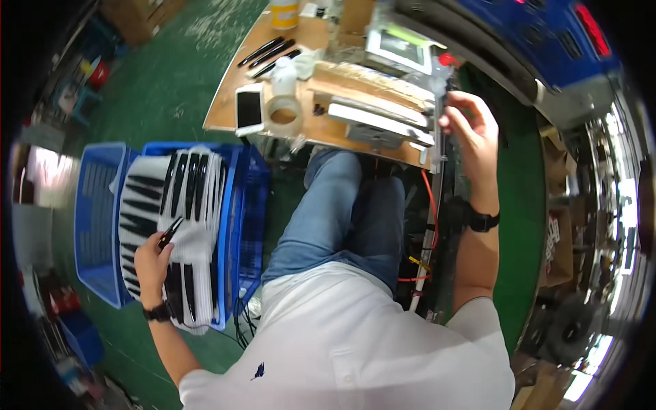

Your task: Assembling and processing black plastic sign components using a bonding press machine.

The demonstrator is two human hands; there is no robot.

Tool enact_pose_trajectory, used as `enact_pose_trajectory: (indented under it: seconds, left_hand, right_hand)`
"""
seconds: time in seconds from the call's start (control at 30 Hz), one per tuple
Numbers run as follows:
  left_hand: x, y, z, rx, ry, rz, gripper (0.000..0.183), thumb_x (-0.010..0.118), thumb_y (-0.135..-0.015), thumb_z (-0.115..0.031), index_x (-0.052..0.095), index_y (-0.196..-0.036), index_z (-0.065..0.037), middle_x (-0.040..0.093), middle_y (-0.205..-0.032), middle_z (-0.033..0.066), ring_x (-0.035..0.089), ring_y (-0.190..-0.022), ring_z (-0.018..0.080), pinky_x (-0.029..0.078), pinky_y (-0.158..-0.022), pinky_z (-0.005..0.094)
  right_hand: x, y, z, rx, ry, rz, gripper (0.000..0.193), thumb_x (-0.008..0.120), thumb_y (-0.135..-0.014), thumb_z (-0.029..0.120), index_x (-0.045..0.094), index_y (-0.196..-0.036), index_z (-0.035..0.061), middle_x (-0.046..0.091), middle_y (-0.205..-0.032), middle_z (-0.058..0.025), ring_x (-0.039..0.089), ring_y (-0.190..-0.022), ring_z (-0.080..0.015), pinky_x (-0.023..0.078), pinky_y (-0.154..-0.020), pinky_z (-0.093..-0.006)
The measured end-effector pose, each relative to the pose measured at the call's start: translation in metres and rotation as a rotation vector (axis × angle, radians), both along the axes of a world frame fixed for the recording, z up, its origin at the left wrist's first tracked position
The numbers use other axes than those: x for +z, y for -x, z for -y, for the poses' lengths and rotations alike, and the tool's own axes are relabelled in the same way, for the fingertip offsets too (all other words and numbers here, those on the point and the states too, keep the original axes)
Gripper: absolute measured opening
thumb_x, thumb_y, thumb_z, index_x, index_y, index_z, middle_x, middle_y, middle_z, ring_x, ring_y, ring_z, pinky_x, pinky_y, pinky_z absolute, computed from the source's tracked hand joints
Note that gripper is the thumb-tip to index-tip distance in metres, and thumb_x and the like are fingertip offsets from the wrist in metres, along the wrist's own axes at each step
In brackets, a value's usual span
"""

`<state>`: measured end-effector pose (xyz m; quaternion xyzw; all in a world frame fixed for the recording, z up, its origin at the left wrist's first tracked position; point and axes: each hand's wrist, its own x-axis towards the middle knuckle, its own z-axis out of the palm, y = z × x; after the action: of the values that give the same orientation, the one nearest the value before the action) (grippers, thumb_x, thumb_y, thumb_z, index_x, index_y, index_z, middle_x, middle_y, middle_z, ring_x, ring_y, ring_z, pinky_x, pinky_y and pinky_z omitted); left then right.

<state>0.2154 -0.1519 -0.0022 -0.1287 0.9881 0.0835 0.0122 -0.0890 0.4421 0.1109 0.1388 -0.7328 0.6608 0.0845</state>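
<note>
My left hand (152, 265) is closed round one end of a slim, glossy black piece (170, 232). It holds this piece above a stack of white foam sheets (188, 244) in a blue crate (231, 212). Similar tapered black pieces (140, 198) lie in rows on the foam. On the other side, my right hand (473, 123) is raised at the right end of the bench machine (400, 102), its fingers bent together beside a metal upright. What those fingers grip, if anything, cannot be made out.
A second blue crate (96, 225) stands left of the foam. On the wooden bench (225, 102) lie several black pieces (270, 56), a tape roll (283, 115), a white bottle (283, 76) and a phone-like object (249, 109). Red tubing (432, 205) hangs below the machine.
</note>
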Motion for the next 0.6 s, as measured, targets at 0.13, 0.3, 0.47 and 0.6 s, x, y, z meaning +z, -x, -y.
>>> enact_pose_trajectory:
  seconds: [0.13,0.3,0.47,0.6]
  left_hand:
    - [0.05,0.023,-0.026,0.407,-0.841,-0.244,0.041,0.071,-0.099,-0.013,0.067,-0.139,-0.004,0.077,-0.1,0.013,0.073,-0.08,0.024,0.057,-0.073,0.0369]
    - [0.082,0.066,-0.098,-0.125,-1.349,-0.399,0.059,0.064,-0.101,-0.004,0.047,-0.158,-0.002,0.063,-0.138,0.0189,0.072,-0.101,0.0238,0.059,-0.084,0.0346]
    - [0.097,0.116,-0.146,-0.415,-1.852,-0.023,0.077,0.067,-0.096,0.0,0.036,-0.166,-0.003,0.05,-0.158,0.0268,0.07,-0.121,0.0382,0.06,-0.1,0.0434]
    - [0.11,0.154,-0.175,-0.439,-2.057,0.287,0.089,0.073,-0.092,-0.001,0.029,-0.168,-0.003,0.043,-0.164,0.0291,0.066,-0.129,0.0443,0.057,-0.106,0.0471]
  right_hand:
    - [0.018,0.011,0.016,0.073,-0.355,0.021,0.035,0.075,-0.101,0.018,0.067,-0.131,0.002,0.068,-0.114,-0.0068,0.067,-0.09,-0.0136,0.055,-0.079,-0.0286]
    - [0.027,0.028,0.033,0.068,-0.773,-0.201,0.041,0.078,-0.099,0.026,0.067,-0.13,0.0028,0.067,-0.112,-0.0064,0.064,-0.086,-0.0111,0.054,-0.076,-0.0273]
    - [0.036,0.015,0.015,0.031,-0.716,-0.18,0.037,0.08,-0.098,0.022,0.068,-0.128,0.003,0.068,-0.11,-0.0058,0.062,-0.083,-0.0085,0.052,-0.071,-0.0258]
    - [0.053,-0.027,0.002,0.012,-0.596,-0.176,0.031,0.077,-0.097,0.008,0.069,-0.126,0.0001,0.068,-0.112,-0.0065,0.062,-0.082,-0.0101,0.051,-0.07,-0.0255]
